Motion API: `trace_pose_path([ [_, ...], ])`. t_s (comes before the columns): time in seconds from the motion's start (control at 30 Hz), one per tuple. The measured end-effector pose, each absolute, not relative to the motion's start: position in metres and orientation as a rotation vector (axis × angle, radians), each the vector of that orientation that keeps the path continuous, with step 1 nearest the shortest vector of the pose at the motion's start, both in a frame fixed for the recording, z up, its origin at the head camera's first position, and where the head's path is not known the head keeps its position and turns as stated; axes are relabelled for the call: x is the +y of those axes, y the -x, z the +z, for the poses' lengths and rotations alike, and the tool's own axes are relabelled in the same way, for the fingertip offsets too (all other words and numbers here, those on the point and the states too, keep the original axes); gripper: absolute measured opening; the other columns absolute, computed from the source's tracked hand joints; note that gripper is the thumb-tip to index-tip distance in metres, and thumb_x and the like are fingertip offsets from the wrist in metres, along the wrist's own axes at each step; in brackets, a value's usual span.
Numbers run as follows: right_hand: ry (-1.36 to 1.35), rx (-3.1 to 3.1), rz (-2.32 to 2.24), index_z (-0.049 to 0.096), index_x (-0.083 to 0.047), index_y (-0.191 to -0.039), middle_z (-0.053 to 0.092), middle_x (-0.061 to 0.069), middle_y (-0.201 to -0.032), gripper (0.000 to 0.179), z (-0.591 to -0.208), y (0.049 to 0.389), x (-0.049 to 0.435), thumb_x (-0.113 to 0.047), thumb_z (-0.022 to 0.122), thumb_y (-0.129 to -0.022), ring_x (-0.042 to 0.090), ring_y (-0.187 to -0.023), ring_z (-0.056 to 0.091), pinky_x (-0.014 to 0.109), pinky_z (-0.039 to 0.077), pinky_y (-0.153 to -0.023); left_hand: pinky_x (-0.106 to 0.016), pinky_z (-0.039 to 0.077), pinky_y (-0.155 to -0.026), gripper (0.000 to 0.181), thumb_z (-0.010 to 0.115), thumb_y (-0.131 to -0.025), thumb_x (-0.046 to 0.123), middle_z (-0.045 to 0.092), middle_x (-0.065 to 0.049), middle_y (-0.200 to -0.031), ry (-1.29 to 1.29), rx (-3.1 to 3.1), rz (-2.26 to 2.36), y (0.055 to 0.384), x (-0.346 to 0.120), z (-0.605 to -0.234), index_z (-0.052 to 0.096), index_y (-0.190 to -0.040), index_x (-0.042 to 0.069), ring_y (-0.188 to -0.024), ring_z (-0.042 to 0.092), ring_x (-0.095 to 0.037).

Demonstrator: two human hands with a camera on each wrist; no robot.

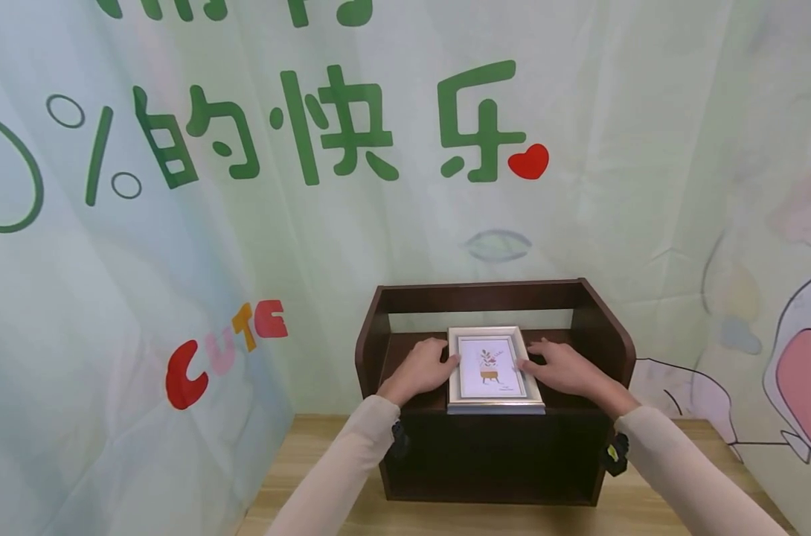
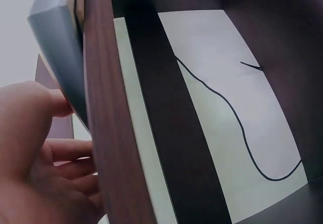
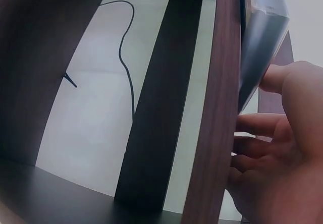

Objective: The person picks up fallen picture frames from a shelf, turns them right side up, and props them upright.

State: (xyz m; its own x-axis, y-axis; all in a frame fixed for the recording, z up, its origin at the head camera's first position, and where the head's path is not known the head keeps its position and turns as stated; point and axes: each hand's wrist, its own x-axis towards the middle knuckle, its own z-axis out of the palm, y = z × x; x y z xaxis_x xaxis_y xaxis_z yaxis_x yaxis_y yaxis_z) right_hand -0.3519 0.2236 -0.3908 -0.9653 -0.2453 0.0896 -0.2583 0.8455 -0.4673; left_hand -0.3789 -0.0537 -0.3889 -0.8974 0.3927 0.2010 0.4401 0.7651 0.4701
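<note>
Picture frame (image 1: 489,365): face up on the upper board (image 1: 559,381) of a small dark brown shelf (image 1: 606,335), about midway between its two side panels; near edge of the frame close to the board's near edge. Border pale, silvery; side face bluish grey. Picture inside: white ground, flowers with leaves above a brown, legged pot.

Left hand (image 1: 420,368): at the frame's left side, thumb over the border, fingers at the side; pinching that edge. Left wrist view shows the thumb against the frame, fingertips partly hidden behind the board.

Right hand (image 1: 561,366): matching position on the right side, thumb on the border, fingers loosely bent beside it; pinching that edge. Fingertips partly hidden in the right wrist view too.

Both arms reach in from the near side, in off-white sleeves (image 1: 341,465). A dark device sits at each wrist.

Shelf stands on a light wood tabletop (image 1: 318,454). Below the upper board, both wrist views show a compartment with a dark bar (image 2: 176,118) across its far side.

Far side and both flanks: pale printed cloth (image 1: 392,223), with green characters, a red heart (image 1: 529,161) and coloured letters "CUTE" at left.
</note>
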Motion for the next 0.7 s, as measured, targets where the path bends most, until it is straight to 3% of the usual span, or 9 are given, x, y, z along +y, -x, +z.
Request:
trace_pose_path([
  [0.13,-0.4,-2.981,0.802,0.059,0.006,-0.144,0.054,0.033,-0.151,0.059,-0.391,0.35,0.222,-0.038,0.061,-0.105,0.054,-0.148,0.041,0.07,0.04,-0.116,-0.028,0.039,-0.062,0.032,0.059,-0.107,0.026,0.061,-0.01,-0.083,0.677,-2.865,-0.812,0.38,-0.052,-0.389,0.064,-0.084,0.004,-0.068,0.047,-0.016],
  [0.2,-0.39,-2.976,0.813,0.06,0.007,-0.143,0.053,0.033,-0.153,0.057,-0.391,0.35,0.222,-0.036,0.062,-0.105,0.054,-0.149,0.04,0.07,0.039,-0.117,-0.027,0.035,-0.058,0.036,0.059,-0.106,0.026,0.05,-0.006,-0.074,0.673,-2.868,-0.836,0.382,-0.051,-0.389,0.058,-0.076,0.007,-0.063,0.043,-0.016],
  [0.37,-0.339,-2.943,0.851,0.067,0.008,-0.133,0.046,0.032,-0.159,0.05,-0.391,0.351,0.22,-0.031,0.067,-0.102,0.055,-0.155,0.029,0.07,0.034,-0.121,-0.026,0.035,-0.058,0.03,0.06,-0.106,0.025,0.046,-0.001,-0.069,0.654,-2.858,-0.9,0.382,-0.05,-0.388,0.07,-0.089,0.003,-0.063,0.043,-0.014],
  [0.5,-0.278,-2.916,0.925,0.067,0.009,-0.133,0.046,0.032,-0.159,0.051,-0.391,0.348,0.219,-0.031,0.069,-0.101,0.054,-0.151,0.036,0.069,0.038,-0.119,-0.027,0.033,-0.059,0.031,0.059,-0.107,0.024,0.049,-0.006,-0.066,0.644,-2.849,-0.926,0.38,-0.05,-0.385,0.073,-0.095,-0.002,-0.061,0.04,-0.015],
  [0.57,-0.254,-2.894,0.954,0.066,0.008,-0.135,0.051,0.032,-0.154,0.052,-0.39,0.347,0.218,-0.032,0.069,-0.101,0.051,-0.144,0.047,0.066,0.045,-0.115,-0.028,0.039,-0.062,0.032,0.059,-0.107,0.023,0.063,-0.013,-0.076,0.63,-2.829,-0.954,0.378,-0.049,-0.383,0.075,-0.109,-0.005,-0.065,0.048,-0.016],
  [0.63,-0.239,-2.863,0.986,0.066,0.007,-0.136,0.059,0.031,-0.147,0.052,-0.388,0.346,0.218,-0.031,0.069,-0.101,0.045,-0.128,0.061,0.057,0.056,-0.104,-0.032,0.047,-0.07,0.037,0.057,-0.108,0.024,0.075,-0.02,-0.103,0.607,-2.812,-1.001,0.376,-0.049,-0.38,0.072,-0.127,-0.004,-0.074,0.059,-0.023],
  [0.7,-0.226,-2.82,1.019,0.066,0.006,-0.137,0.065,0.029,-0.141,0.05,-0.386,0.346,0.217,-0.028,0.069,-0.101,0.036,-0.109,0.067,0.044,0.059,-0.087,-0.037,0.055,-0.084,0.044,0.056,-0.108,0.025,0.071,-0.023,-0.133,0.582,-2.778,-1.038,0.374,-0.047,-0.377,0.063,-0.142,-0.003,-0.093,0.068,-0.03],
])
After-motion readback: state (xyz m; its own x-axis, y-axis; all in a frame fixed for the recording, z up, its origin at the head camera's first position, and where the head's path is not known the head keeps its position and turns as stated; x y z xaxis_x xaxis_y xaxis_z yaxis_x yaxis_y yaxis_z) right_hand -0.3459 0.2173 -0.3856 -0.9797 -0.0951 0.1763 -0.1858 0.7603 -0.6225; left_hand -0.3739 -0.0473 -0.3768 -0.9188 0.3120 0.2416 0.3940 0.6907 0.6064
